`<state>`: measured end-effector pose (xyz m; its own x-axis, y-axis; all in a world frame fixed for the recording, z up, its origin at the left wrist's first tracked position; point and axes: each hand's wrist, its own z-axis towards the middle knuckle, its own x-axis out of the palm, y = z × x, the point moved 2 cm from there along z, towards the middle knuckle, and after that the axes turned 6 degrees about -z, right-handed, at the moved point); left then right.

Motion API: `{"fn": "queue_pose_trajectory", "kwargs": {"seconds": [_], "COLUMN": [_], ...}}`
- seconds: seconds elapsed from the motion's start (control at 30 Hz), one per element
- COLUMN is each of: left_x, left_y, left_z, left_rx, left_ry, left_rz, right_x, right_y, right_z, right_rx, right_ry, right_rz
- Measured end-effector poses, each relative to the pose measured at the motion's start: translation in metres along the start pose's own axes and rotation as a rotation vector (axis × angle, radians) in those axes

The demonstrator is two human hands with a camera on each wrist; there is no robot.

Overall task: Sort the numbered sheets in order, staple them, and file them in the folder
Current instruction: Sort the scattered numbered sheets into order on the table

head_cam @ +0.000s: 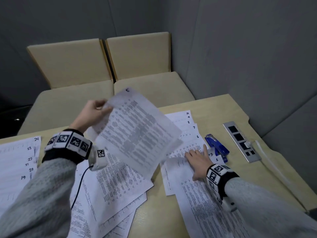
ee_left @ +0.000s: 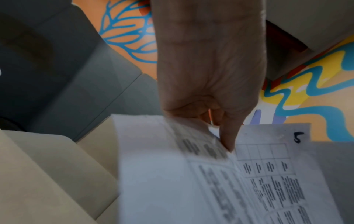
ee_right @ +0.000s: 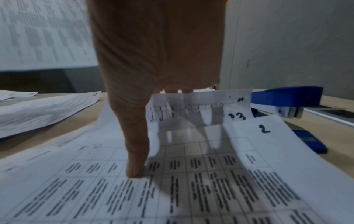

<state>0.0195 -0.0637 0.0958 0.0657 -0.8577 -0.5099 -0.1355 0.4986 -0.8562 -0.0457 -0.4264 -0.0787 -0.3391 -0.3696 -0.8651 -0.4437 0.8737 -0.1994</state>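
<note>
Head view: left hand pinches a sheet marked "5" above the desk. Right hand, fingers straight, presses fanned sheets numbered 2, 3, 6–10 near the right edge, beside one blue stapler. Sheets 19–24 lie at the left edge.

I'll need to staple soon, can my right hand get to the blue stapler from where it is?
Probably yes: the right hand lies flat on the sheets just beside the blue stapler, with nothing between them.

sheet 5, printed table, raised and tilted above the desk; fanned row of sheets numbered 2 to 10 flat at right; blue stapler just beside the row.
</note>
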Motion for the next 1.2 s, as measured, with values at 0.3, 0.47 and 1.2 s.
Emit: {"fn": "queue_pose_trajectory", "kwargs": {"seconds": [0.3,0.47,1.2], "left_x": [0.01,0.049,0.307], "left_y": [-0.005,0.01,0.052], "left_z": [0.014,0.026,-0.025], "left_rx": [0.082,0.063,0.184], "left_ry": [-0.103,0.011,0.52], "left_rz": [-0.155,-0.138,0.467], "right_x": [-0.007,-0.011,-0.009], "right_y": [-0.004,-0.018,-0.025], "right_z": [-0.016,-0.037,-0.036], "right_rx": [-0.054,-0.072,-0.13], "right_ry": [-0.156,-0.237,-0.125], "right_rz": [0.123,0.196,0.109]}}
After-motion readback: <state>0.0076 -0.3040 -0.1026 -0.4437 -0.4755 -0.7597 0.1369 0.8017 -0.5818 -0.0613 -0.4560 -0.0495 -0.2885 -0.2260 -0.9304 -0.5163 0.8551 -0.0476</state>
